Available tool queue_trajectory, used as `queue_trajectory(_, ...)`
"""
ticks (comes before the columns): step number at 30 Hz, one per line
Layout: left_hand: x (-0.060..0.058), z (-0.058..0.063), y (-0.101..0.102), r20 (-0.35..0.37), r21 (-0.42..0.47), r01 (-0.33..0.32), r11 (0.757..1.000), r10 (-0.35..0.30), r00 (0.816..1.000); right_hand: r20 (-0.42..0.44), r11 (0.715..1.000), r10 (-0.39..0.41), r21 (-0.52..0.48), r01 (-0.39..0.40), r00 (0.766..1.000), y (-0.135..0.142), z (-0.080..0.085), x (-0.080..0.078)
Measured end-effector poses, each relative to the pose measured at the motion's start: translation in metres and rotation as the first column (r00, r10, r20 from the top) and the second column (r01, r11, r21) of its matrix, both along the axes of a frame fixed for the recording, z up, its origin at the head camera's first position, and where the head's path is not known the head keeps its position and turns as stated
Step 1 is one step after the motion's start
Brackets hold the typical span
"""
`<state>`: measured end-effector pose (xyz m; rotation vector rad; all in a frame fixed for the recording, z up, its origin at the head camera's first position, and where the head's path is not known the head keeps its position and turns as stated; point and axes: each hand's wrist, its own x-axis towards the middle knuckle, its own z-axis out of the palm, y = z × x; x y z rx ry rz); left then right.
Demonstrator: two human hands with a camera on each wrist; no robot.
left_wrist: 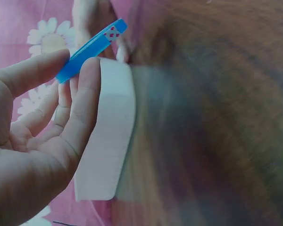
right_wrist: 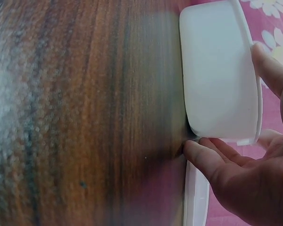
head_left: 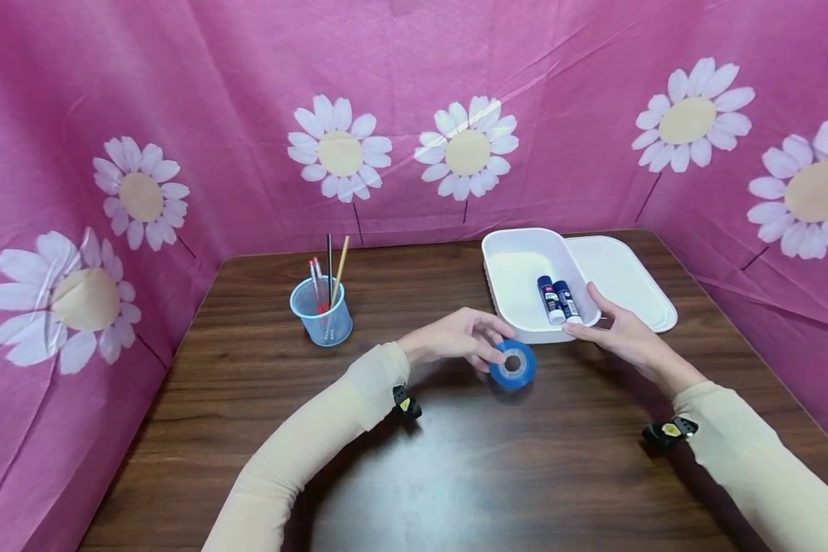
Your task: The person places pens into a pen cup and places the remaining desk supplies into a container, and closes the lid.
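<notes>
My left hand [head_left: 465, 337] pinches a roll of blue tape [head_left: 501, 375] between thumb and fingertips, just in front of a white plastic box [head_left: 517, 264]. In the left wrist view the tape roll [left_wrist: 87, 54] appears edge-on, with a small pattern near one end. Two dark blue glue sticks with white ends, the left one [head_left: 550, 297] and the right one [head_left: 566, 301], lie side by side inside the box. My right hand [head_left: 624, 337] grips the box at its front right corner. The right wrist view has the thumb at the rim and the other fingers low by the corner.
A white lid [head_left: 624, 276] lies flat on the brown wooden table [head_left: 414, 475], right of the box. Toward the back left stands a light blue mesh cup [head_left: 327, 328] holding several pens and pencils. A pink curtain [head_left: 400, 46] with daisies surrounds the table's back and sides.
</notes>
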<state>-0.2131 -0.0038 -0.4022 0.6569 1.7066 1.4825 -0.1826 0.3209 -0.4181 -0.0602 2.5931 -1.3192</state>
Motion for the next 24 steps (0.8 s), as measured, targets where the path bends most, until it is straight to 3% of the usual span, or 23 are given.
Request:
queue_trajectory(8, -0.013, 0.022, -0.007, -0.053, 0.052, -0.039, 0.998, 0.042, 0.998, -0.019, 1.000, 0.010, 0.007, -0.010, 1.000, 0.000, 0.002, 0.001)
queue_trajectory(14, -0.022, 0.041, 0.000, -0.059, 0.025, -0.088, 0.996, 0.090, 0.994, -0.029, 1.000, 0.002, -0.008, -0.002, 1.000, 0.003, -0.002, 0.007)
queue_trajectory(24, -0.043, 0.072, 0.023, -0.019, 0.040, -0.237, 0.971, 0.238, 0.971, -0.031, 0.999, 0.002, -0.038, -0.004, 1.000, -0.001, -0.002, 0.005)
